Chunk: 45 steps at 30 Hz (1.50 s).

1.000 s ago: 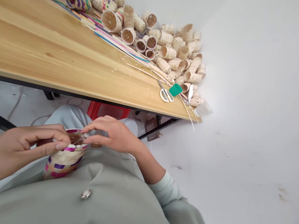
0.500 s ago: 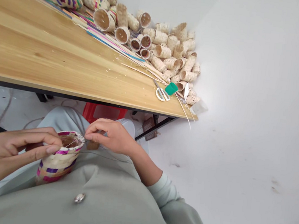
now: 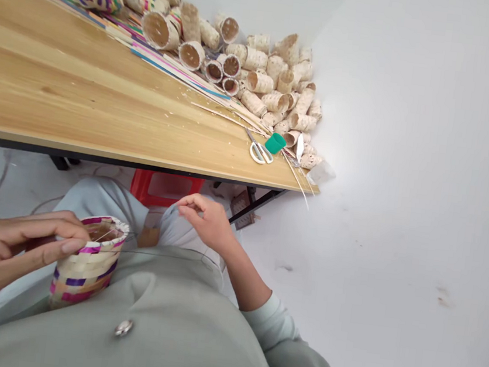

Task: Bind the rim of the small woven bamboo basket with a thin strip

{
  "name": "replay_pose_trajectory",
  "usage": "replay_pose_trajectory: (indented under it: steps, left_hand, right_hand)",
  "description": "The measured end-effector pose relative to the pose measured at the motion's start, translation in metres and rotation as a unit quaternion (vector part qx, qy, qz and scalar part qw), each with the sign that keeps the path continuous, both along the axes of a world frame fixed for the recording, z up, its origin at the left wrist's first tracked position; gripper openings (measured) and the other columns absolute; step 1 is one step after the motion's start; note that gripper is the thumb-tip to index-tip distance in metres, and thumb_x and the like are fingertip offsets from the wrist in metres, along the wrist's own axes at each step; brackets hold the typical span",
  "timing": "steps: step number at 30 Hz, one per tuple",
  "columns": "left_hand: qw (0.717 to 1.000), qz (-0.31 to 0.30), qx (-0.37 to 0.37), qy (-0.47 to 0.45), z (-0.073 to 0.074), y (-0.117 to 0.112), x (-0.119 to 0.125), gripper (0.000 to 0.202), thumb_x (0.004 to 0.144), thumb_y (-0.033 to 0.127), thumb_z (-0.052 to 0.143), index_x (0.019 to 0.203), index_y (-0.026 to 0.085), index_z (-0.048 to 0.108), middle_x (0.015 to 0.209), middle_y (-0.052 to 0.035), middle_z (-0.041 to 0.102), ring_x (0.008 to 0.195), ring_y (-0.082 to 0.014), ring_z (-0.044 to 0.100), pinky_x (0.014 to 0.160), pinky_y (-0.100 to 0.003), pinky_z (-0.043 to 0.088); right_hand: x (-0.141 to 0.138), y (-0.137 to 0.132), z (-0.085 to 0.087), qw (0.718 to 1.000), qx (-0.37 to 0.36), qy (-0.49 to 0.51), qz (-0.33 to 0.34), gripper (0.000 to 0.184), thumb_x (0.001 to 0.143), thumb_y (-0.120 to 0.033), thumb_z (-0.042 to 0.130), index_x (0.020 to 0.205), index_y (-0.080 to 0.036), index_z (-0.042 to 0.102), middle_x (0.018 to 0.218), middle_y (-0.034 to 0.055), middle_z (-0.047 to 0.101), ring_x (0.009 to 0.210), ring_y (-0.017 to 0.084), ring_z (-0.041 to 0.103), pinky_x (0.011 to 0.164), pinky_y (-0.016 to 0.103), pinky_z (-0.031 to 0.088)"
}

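Note:
My left hand [image 3: 39, 242] is closed on the near rim of a small woven basket [image 3: 84, 274], thumb outside and fingers toward the opening. The basket stands tilted on my lap, pale with magenta and purple strips and a white-edged rim. A light strand crosses its mouth. From the rim a thin dark thread [image 3: 161, 255] runs right across my shirt. My right hand [image 3: 207, 220] is raised over my lap, apart from the basket, with thumb and fingertips pinched together. Whatever is between those fingertips is too small to make out.
On the wooden table [image 3: 80, 112] lie scissors [image 3: 260, 152], a green ring-like piece [image 3: 275, 143] and long coloured strips [image 3: 173, 69]. Many pale woven tubes [image 3: 260, 82] are heaped at the back. A red stool [image 3: 140, 186] is under the table.
My right hand has moved away from the basket's rim, to the right and slightly up. My left hand still holds the basket. The whole view has shifted slightly.

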<state>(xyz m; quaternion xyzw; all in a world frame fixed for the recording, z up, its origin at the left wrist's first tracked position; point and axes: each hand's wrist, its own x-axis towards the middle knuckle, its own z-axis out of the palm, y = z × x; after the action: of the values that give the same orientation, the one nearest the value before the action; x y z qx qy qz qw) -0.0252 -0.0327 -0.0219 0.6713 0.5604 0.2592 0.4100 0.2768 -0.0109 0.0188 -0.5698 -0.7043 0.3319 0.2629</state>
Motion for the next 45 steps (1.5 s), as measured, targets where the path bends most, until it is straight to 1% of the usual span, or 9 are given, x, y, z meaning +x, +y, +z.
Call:
replay_pose_trajectory:
  steps: [3, 7, 12, 19, 25, 29, 32, 38, 45]
  left_hand:
    - [0.997, 0.031, -0.051, -0.053, 0.004, 0.001, 0.004, 0.060, 0.066, 0.087, 0.066, 0.075, 0.028, 0.079, 0.096, -0.0020, 0.077, 0.097, -0.0264, 0.069, 0.085, -0.027, 0.054]
    - [0.993, 0.034, -0.092, -0.067, 0.005, 0.007, 0.007, 0.060, 0.063, 0.081, 0.071, 0.075, 0.023, 0.078, 0.089, -0.0036, 0.075, 0.091, -0.0264, 0.067, 0.079, -0.028, 0.054]
    - [0.991, 0.018, -0.111, -0.075, 0.000, 0.014, 0.000, 0.055, 0.067, 0.073, 0.072, 0.088, 0.023, 0.078, 0.092, -0.0025, 0.076, 0.090, -0.0251, 0.067, 0.079, -0.027, 0.054]
    - [0.984, 0.002, -0.159, -0.079, -0.012, 0.026, -0.009, 0.058, 0.057, 0.072, 0.077, 0.092, 0.025, 0.078, 0.089, -0.0010, 0.077, 0.091, -0.0283, 0.068, 0.079, -0.030, 0.055]
    - [0.984, 0.023, -0.161, -0.066, -0.003, 0.021, -0.002, 0.059, 0.057, 0.081, 0.073, 0.082, 0.027, 0.080, 0.087, -0.0010, 0.077, 0.089, -0.0248, 0.068, 0.079, -0.027, 0.053]
    - [0.987, 0.049, -0.134, -0.069, 0.007, 0.018, 0.006, 0.065, 0.048, 0.088, 0.070, 0.067, 0.027, 0.078, 0.080, -0.0032, 0.074, 0.082, -0.0248, 0.067, 0.073, -0.027, 0.053]
    - [0.991, 0.029, -0.114, -0.062, 0.009, 0.017, 0.009, 0.064, 0.050, 0.089, 0.068, 0.064, 0.027, 0.077, 0.075, -0.0039, 0.072, 0.076, -0.0236, 0.065, 0.068, -0.026, 0.052]
    - [0.994, 0.027, -0.083, -0.065, -0.002, 0.016, 0.006, 0.058, 0.057, 0.084, 0.068, 0.068, 0.028, 0.079, 0.078, -0.0037, 0.073, 0.077, -0.0229, 0.066, 0.070, -0.026, 0.055]
    - [0.990, 0.049, -0.102, -0.082, -0.001, 0.015, 0.005, 0.057, 0.052, 0.082, 0.073, 0.068, 0.027, 0.078, 0.079, -0.0028, 0.074, 0.080, -0.0231, 0.066, 0.071, -0.025, 0.053]
  right_hand:
    - [-0.002, -0.006, 0.004, 0.979, 0.160, -0.118, 0.037, 0.021, 0.100, -0.019, 0.062, 0.118, -0.018, 0.072, 0.122, 0.0095, 0.073, 0.116, 0.020, 0.062, 0.106, 0.036, 0.045]
    - [-0.032, -0.010, 0.005, 0.931, 0.268, -0.142, 0.204, 0.028, 0.108, -0.032, 0.050, 0.117, -0.020, 0.074, 0.114, 0.0076, 0.073, 0.110, 0.018, 0.061, 0.101, 0.031, 0.048]
    - [-0.068, -0.004, 0.000, 0.884, 0.300, -0.190, 0.304, 0.041, 0.112, -0.020, 0.033, 0.117, -0.023, 0.074, 0.118, 0.0016, 0.072, 0.107, 0.015, 0.057, 0.091, 0.027, 0.048]
    - [-0.084, 0.005, -0.003, 0.846, 0.354, -0.265, 0.299, 0.045, 0.113, -0.021, 0.028, 0.108, -0.024, 0.073, 0.108, -0.0018, 0.071, 0.100, 0.016, 0.056, 0.079, 0.029, 0.046]
    - [-0.072, 0.010, -0.005, 0.877, 0.307, -0.235, 0.286, 0.037, 0.107, -0.049, 0.049, 0.117, -0.021, 0.072, 0.115, 0.0038, 0.073, 0.107, 0.017, 0.060, 0.088, 0.030, 0.048]
    - [-0.063, 0.014, -0.003, 0.934, 0.230, -0.149, 0.228, 0.028, 0.108, -0.034, 0.052, 0.117, -0.017, 0.073, 0.116, 0.0067, 0.074, 0.110, 0.015, 0.062, 0.102, 0.029, 0.046]
    - [-0.061, 0.019, -0.002, 0.961, 0.129, -0.084, 0.231, 0.015, 0.104, -0.025, 0.060, 0.106, -0.017, 0.073, 0.105, 0.0034, 0.075, 0.104, 0.013, 0.063, 0.099, 0.027, 0.047]
    - [-0.067, 0.032, 0.003, 0.959, -0.046, 0.002, 0.281, 0.012, 0.099, -0.015, 0.063, 0.087, -0.018, 0.063, 0.094, -0.0014, 0.069, 0.095, 0.011, 0.063, 0.087, 0.022, 0.047]
    - [-0.076, 0.034, 0.010, 0.938, -0.013, -0.020, 0.347, 0.012, 0.103, -0.018, 0.060, 0.094, -0.017, 0.067, 0.101, 0.0009, 0.072, 0.099, 0.011, 0.064, 0.089, 0.021, 0.047]
